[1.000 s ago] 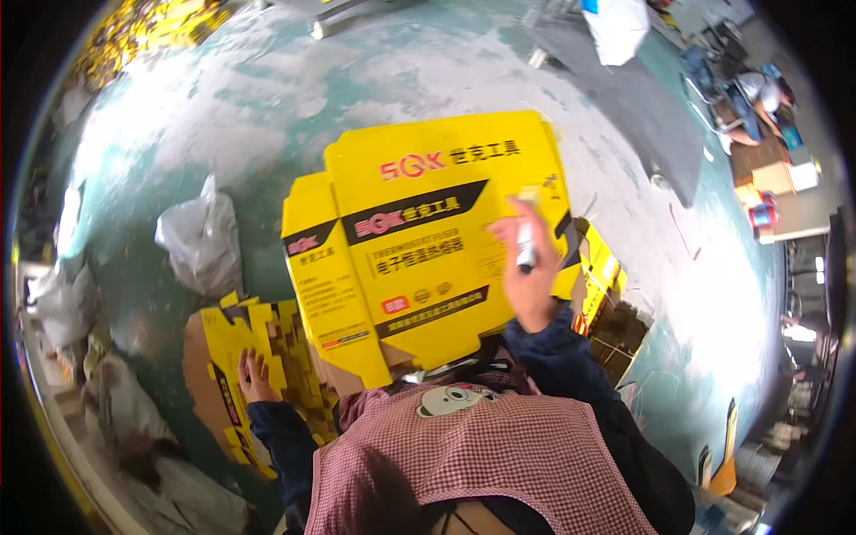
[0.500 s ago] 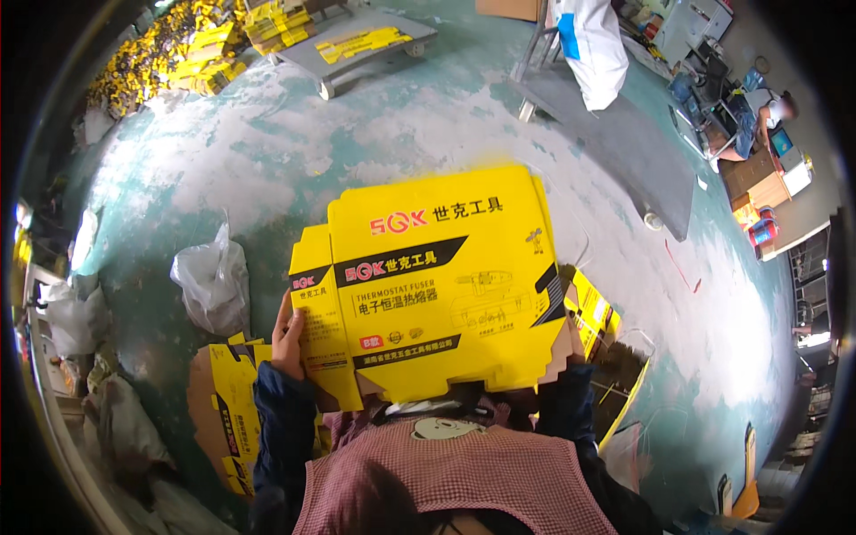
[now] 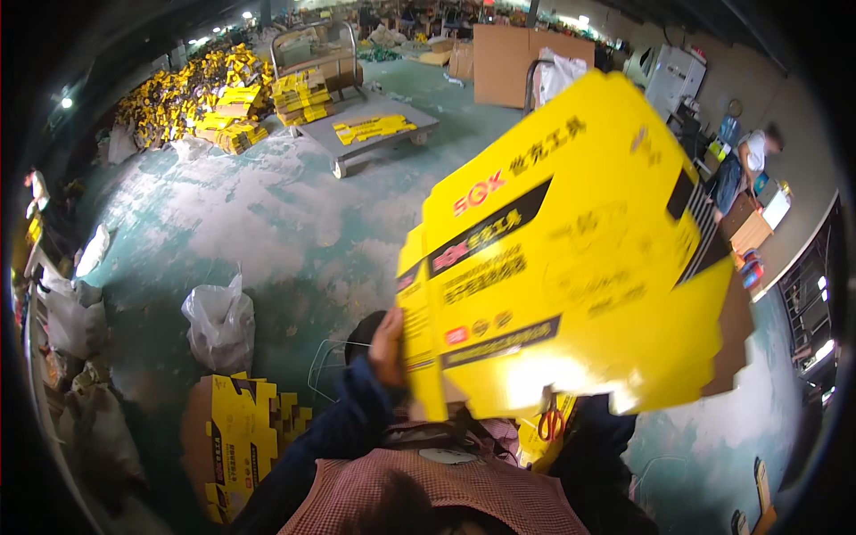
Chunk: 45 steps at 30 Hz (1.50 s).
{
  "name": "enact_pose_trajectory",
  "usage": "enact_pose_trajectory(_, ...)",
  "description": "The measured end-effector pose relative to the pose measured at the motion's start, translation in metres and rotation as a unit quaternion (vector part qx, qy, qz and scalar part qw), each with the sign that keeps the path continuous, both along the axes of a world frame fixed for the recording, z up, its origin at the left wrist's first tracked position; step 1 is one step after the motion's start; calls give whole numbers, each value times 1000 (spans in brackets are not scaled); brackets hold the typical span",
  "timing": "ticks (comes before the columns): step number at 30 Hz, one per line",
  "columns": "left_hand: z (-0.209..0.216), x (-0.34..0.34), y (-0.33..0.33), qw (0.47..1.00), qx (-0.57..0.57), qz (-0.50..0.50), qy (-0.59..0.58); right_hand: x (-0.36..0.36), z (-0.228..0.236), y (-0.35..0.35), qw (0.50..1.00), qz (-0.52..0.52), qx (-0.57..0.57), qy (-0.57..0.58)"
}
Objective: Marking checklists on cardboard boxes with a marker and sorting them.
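Observation:
A stack of flat yellow cardboard box blanks [image 3: 571,259], printed in black and red, is raised in front of me and tilts up to the right. My left hand [image 3: 386,348] is closed on its left edge, fingers behind the cardboard. My right sleeve [image 3: 596,441] runs up beneath the stack's lower right part; the cardboard hides my right hand. Brown board shows along the right edge. Below the stack, red-handled scissors [image 3: 551,423] lie against another yellow cardboard piece [image 3: 532,446]. More flat yellow blanks [image 3: 239,437] lie on the floor at my left.
A whitish plastic bag [image 3: 220,325] stands on the floor to the left. Ahead is a grey trolley [image 3: 374,138] with yellow cardboard on it, beside a large yellow-and-black heap [image 3: 192,94]. A person [image 3: 753,160] sits at the far right near a brown carton [image 3: 753,230].
The cardboard stack has moved right and up, and its right side now tilts higher. My left hand moved right with it. The view has lifted, showing more of the room; scissors have come into sight.

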State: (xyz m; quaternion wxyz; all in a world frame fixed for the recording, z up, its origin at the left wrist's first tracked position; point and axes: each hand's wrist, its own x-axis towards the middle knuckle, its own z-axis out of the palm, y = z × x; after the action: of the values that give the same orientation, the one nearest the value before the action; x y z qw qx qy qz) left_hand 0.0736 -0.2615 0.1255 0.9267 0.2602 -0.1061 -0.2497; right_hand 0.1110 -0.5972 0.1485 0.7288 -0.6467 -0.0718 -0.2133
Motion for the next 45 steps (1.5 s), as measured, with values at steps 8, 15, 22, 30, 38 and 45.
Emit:
enact_pose_trajectory(8,14,69,51,994,-48,-31,-88,33,33,150,978,72,-131,-145)
enact_pose_trajectory(15,-44,21,326,872,214,433,78,-87,-32,277,794,-5,-592,-142)
enact_pose_trajectory(22,-71,-33,231,855,442,234,134,-100,-48,278,824,15,-560,-82)
enact_pose_trajectory(30,-68,-29,138,834,404,375,-11,-109,-46,244,825,-53,-562,-13)
enact_pose_trajectory(38,-73,-22,139,858,433,275,-29,-25,-9,253,946,93,-299,84)
enact_pose_trajectory(45,-74,-28,119,707,620,321,-117,19,-36,283,985,83,-68,133)
